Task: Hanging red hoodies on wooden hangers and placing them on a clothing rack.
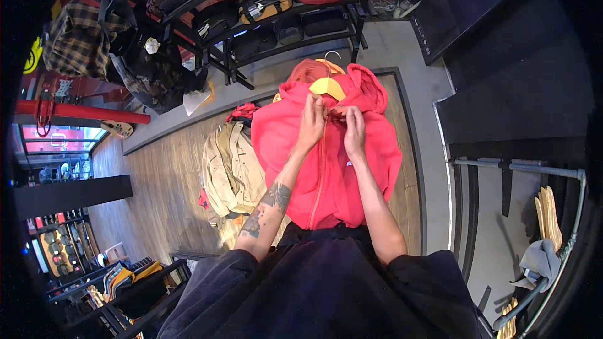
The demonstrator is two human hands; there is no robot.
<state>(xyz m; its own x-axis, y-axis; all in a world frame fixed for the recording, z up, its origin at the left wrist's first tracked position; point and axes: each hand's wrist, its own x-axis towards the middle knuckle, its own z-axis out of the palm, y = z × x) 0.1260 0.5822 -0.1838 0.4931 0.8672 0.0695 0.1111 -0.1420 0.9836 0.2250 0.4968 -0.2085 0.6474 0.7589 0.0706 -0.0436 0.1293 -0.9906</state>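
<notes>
Your left hand (312, 119) and right hand (353, 132), nearly closed, pinch red hoodie (345, 179) by neck; zipper (320, 176) runs near-far; hanger (327, 87) far, left hand nearer.

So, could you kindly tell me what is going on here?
The person's left hand and right hand are both at the neckline of a red hoodie, just below the yellowish hanger at its neck. Exactly what the fingertips grip is hard to make out. A tan jacket lies to the hoodie's left, and bags sit on a black rack beyond.
</notes>
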